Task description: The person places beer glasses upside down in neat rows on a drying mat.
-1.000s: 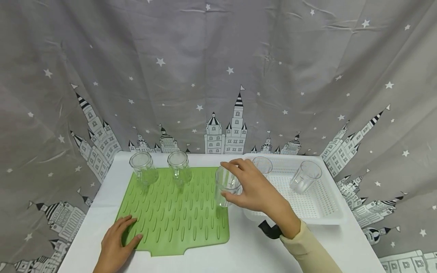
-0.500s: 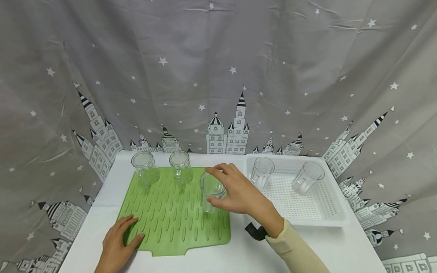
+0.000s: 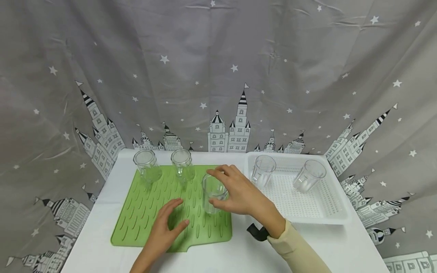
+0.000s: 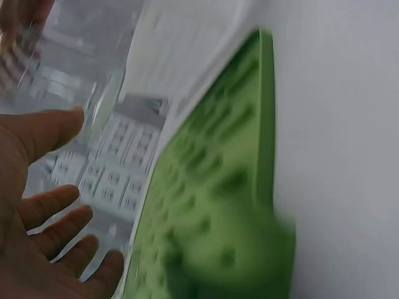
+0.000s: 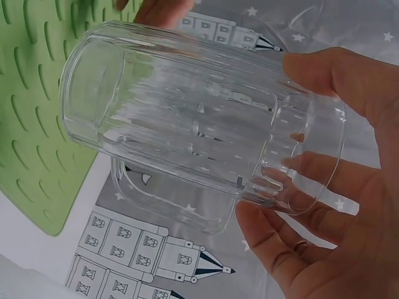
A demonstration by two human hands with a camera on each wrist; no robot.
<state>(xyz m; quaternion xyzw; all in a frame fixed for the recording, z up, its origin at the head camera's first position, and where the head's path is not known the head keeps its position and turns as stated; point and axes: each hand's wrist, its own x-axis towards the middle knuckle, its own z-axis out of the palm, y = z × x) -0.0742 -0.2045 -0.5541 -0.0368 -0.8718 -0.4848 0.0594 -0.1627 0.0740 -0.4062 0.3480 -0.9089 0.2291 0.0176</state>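
My right hand (image 3: 235,191) grips a clear glass mug (image 5: 181,118) near one end, thumb on one side and fingers on the other. The mug's handle (image 5: 181,208) shows below its body in the right wrist view. In the head view the mug is over the right part of a green ridged mat (image 3: 136,220). My left hand (image 3: 164,229) is over the mat's front, left of the mug, thumb and fingers apart with nothing between them. Two more clear mugs, one at the back left (image 3: 148,168) and one beside it (image 3: 183,167), stand at the mat's far edge.
A white perforated basket (image 3: 307,220) sits at the right of the white table (image 3: 239,254). Inside it are two clear glasses, one at the left (image 3: 263,171) and one leaning at the right (image 3: 309,176). A grey printed curtain (image 3: 170,87) hangs behind the table.
My right hand has carried the mug left, from the mat's right edge to further over it, then held nearly still. My left hand has left the mat's left edge and moved right towards the mug.
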